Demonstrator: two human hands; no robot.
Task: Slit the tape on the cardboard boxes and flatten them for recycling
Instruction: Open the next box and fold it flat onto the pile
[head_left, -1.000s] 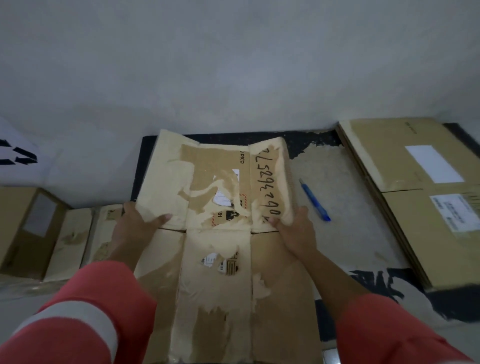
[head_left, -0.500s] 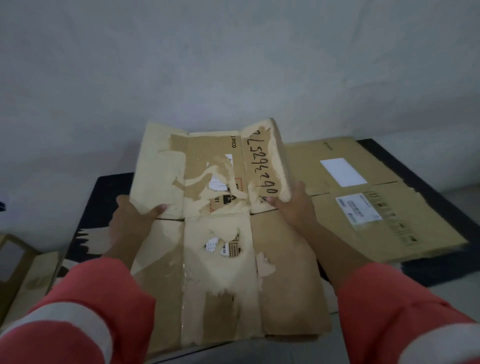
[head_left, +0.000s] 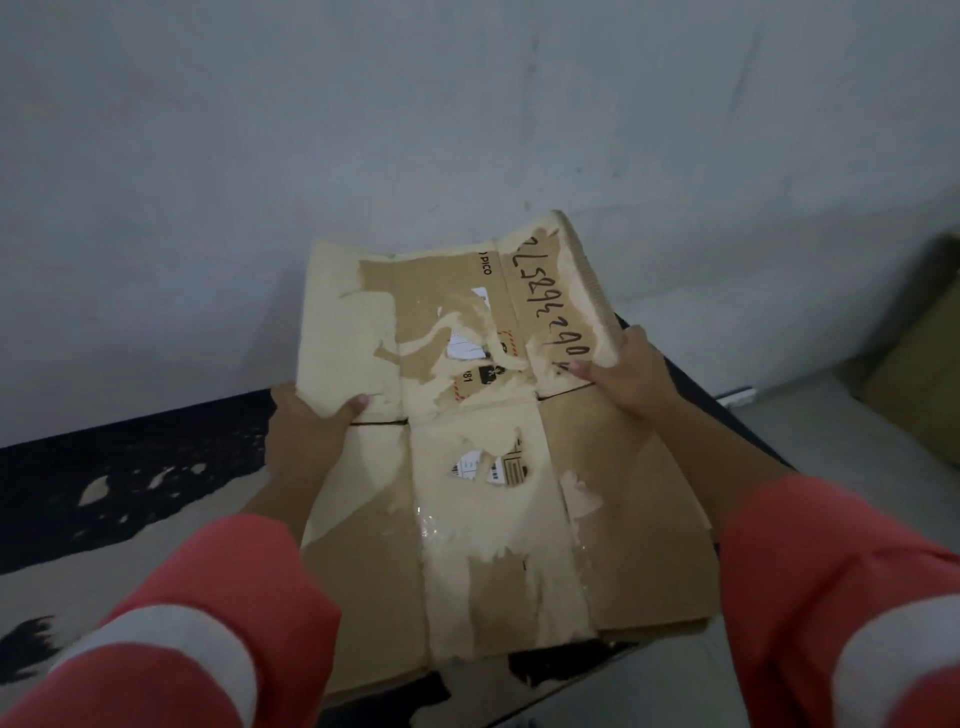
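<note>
- Fingers (head_left: 353, 405) of the left hand (head_left: 306, 436) are pinched on the left edge of the box (head_left: 493, 545): the thumb is laid on top, the rest are hidden underneath.
- Fingers (head_left: 582, 370) of the right hand (head_left: 631, 376) are closed likewise on the far right flap, thumb on top.
- A grey wall (head_left: 363, 130) is seen behind.
- A dark bench (head_left: 130, 467) with pale worn patches is seen below.
- The flattened box is held over the bench between both hands, far flaps tilted up and skin torn pale. Whether its near end rests on the bench cannot be told.
- Red sleeves (head_left: 234, 597) with white bands are worn.
- More cardboard (head_left: 919, 384) is glimpsed at the right edge.
- A handwritten number (head_left: 553, 306) is carried on the right flap.
- Label scraps (head_left: 488, 467) are exposed mid-panel.
</note>
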